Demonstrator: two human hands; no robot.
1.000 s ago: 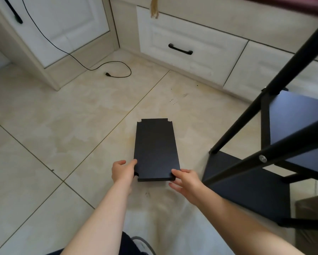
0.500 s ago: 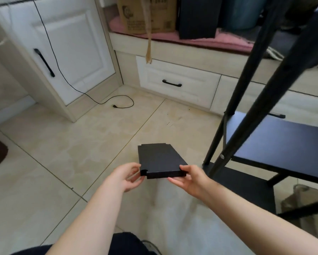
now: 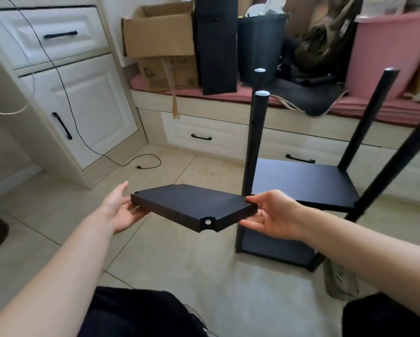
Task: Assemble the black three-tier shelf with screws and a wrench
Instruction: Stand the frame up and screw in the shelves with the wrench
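A loose black shelf board (image 3: 191,203) hangs level in the air in front of me, its notched near corner showing a pale screw insert. My left hand (image 3: 121,210) holds its left end, fingers underneath and thumb up beside the corner. At the right end my right hand (image 3: 274,215) pinches the board, thumb on top, fingers below. Just right of the board stands the partly built black shelf: upright poles (image 3: 257,142), a middle tier (image 3: 301,181) and a bottom tier (image 3: 277,246) on the floor. No screws or wrench are in sight.
White cabinets with black handles (image 3: 63,125) line the left and back walls. A black cable (image 3: 140,166) trails over the tiled floor. On the pink-cushioned bench sit a cardboard box (image 3: 162,45), a black bin (image 3: 260,45) and a pink tub (image 3: 386,52). My knees fill the bottom edge.
The board has been lifted off the floor and turned toward the shelf frame, both hands still on it. My view has risen, so the bench and the pole tops now show.
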